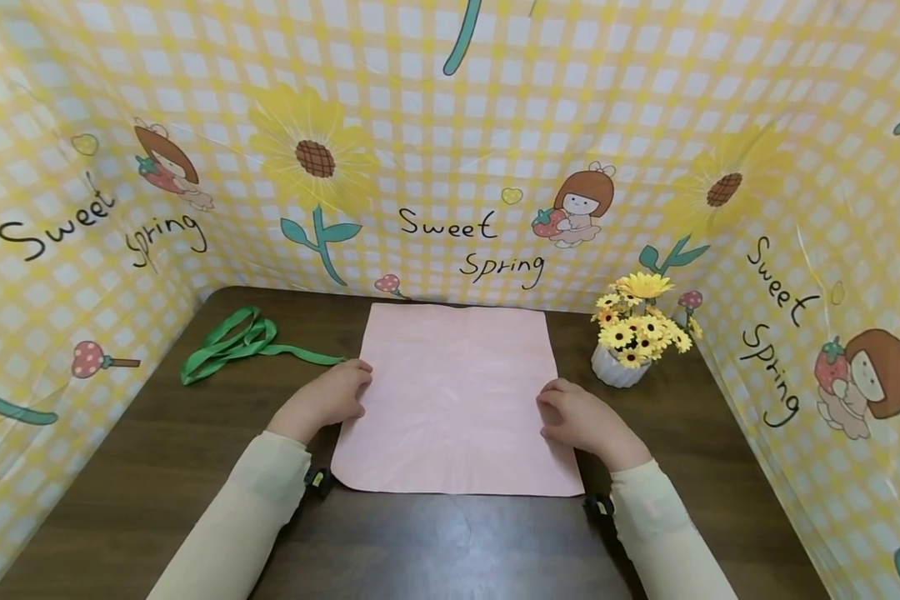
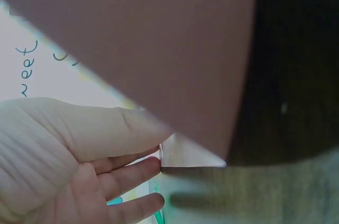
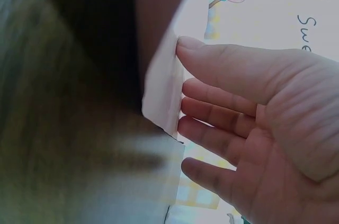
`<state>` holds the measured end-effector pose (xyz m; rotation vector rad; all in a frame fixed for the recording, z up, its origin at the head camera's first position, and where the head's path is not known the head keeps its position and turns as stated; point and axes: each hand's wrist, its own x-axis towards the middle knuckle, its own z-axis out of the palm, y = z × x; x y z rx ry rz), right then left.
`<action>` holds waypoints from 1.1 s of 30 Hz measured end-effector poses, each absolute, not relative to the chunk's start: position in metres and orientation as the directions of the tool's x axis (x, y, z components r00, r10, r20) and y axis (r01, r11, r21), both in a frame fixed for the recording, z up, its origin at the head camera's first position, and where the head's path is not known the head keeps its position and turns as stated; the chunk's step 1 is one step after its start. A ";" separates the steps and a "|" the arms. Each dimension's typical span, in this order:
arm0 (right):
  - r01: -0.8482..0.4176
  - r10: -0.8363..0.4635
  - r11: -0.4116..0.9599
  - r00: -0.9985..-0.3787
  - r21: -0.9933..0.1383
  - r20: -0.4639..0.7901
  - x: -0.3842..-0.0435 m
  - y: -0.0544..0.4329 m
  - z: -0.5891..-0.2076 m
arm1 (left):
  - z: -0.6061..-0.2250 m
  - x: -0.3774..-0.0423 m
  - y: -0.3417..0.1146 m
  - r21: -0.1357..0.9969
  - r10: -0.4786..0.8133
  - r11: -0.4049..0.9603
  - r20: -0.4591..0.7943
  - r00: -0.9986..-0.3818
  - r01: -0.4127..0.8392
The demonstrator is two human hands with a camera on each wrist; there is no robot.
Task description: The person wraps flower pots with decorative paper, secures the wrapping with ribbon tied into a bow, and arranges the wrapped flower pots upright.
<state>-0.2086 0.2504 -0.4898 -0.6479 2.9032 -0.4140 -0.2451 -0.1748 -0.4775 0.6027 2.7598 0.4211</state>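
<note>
A square pink sheet of paper [image 1: 457,400] spans the space between both hands, its near left corner rounded by a curl. The left hand [image 1: 333,396] pinches its left edge. On the opposite side, the right hand [image 1: 577,421] pinches the right edge between thumb and fingers. Both wrist views look up at the shaded side of the sheet [image 2: 175,49], so its near part seems raised off the table. In the right wrist view, the thumb and fingertips of the right hand [image 3: 254,107] meet the paper's edge; its little finger stands apart from it.
A loosely looped green ribbon [image 1: 232,342] lies on the left of the dark wooden table [image 1: 450,550], its tail reaching toward the left hand. Yellow artificial flowers in a white pot [image 1: 621,367] stand at the back right. A yellow-checked printed cloth [image 1: 450,167] encloses the sides and back.
</note>
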 end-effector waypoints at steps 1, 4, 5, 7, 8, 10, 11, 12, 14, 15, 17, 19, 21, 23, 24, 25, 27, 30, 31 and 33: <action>-0.395 -0.433 0.870 -0.898 -0.294 -0.077 -0.209 0.250 -0.490 | -0.478 -0.245 -0.175 0.339 0.441 0.870 -0.212 -0.872 0.357; -0.395 -0.434 0.872 -0.897 -0.289 -0.085 -0.210 0.250 -0.490 | -0.477 -0.245 -0.176 0.344 0.438 0.870 -0.214 -0.873 0.352; -0.395 -0.435 0.872 -0.897 -0.290 -0.086 -0.211 0.249 -0.489 | -0.477 -0.245 -0.176 0.347 0.436 0.871 -0.214 -0.874 0.349; -0.396 -0.437 0.870 -0.895 -0.293 -0.087 -0.212 0.249 -0.489 | -0.476 -0.246 -0.177 0.352 0.432 0.871 -0.214 -0.876 0.343; -0.397 -0.438 0.869 -0.895 -0.296 -0.087 -0.212 0.248 -0.488 | -0.476 -0.246 -0.177 0.355 0.430 0.871 -0.215 -0.877 0.340; -0.398 -0.441 0.866 -0.894 -0.301 -0.086 -0.213 0.247 -0.488 | -0.476 -0.246 -0.178 0.356 0.429 0.871 -0.217 -0.877 0.338; -0.400 -0.442 0.866 -0.893 -0.302 -0.084 -0.213 0.247 -0.487 | -0.476 -0.246 -0.179 0.354 0.429 0.872 -0.218 -0.877 0.338; -0.401 -0.443 0.865 -0.893 -0.303 -0.083 -0.213 0.246 -0.487 | -0.476 -0.247 -0.179 0.353 0.429 0.872 -0.219 -0.876 0.339; -0.402 -0.445 0.864 -0.892 -0.304 -0.082 -0.213 0.246 -0.487 | -0.476 -0.247 -0.179 0.350 0.430 0.873 -0.221 -0.875 0.340; -0.403 -0.446 0.863 -0.891 -0.306 -0.082 -0.213 0.246 -0.487 | -0.476 -0.247 -0.179 0.349 0.431 0.873 -0.222 -0.875 0.342; -0.408 -0.451 0.860 -0.889 -0.307 -0.081 -0.213 0.246 -0.486 | -0.477 -0.248 -0.179 0.347 0.431 0.873 -0.223 -0.874 0.342; -0.419 -0.461 0.852 -0.885 -0.314 -0.070 -0.214 0.247 -0.485 | -0.478 -0.248 -0.179 0.347 0.431 0.873 -0.222 -0.875 0.342; -0.435 -0.472 0.840 -0.880 -0.325 -0.041 -0.214 0.249 -0.480 | -0.478 -0.248 -0.179 0.344 0.434 0.872 -0.218 -0.874 0.347; -0.462 -0.479 0.826 -0.877 -0.322 0.028 -0.214 0.253 -0.473 | -0.479 -0.248 -0.179 0.345 0.434 0.872 -0.217 -0.874 0.348; -0.474 -0.477 0.819 -0.875 -0.324 0.075 -0.214 0.254 -0.468 | -0.479 -0.247 -0.179 0.343 0.438 0.871 -0.215 -0.873 0.352; -0.487 -0.472 0.811 -0.872 -0.325 0.129 -0.214 0.257 -0.463 | -0.479 -0.247 -0.178 0.341 0.439 0.871 -0.214 -0.873 0.354; -0.517 -0.449 0.793 -0.853 -0.322 0.264 -0.212 0.263 -0.451 | -0.478 -0.247 -0.177 0.343 0.436 0.872 -0.218 -0.873 0.349; -0.568 -0.379 0.755 -0.785 -0.327 0.489 -0.207 0.276 -0.434 | -0.477 -0.246 -0.175 0.340 0.439 0.872 -0.221 -0.871 0.353; -0.583 -0.347 0.747 -0.752 -0.320 0.561 -0.206 0.281 -0.429 | -0.477 -0.246 -0.174 0.340 0.439 0.872 -0.222 -0.871 0.353; -0.600 -0.269 0.737 -0.682 -0.311 0.680 -0.204 0.292 -0.421 | -0.475 -0.245 -0.173 0.341 0.444 0.869 -0.221 -0.868 0.358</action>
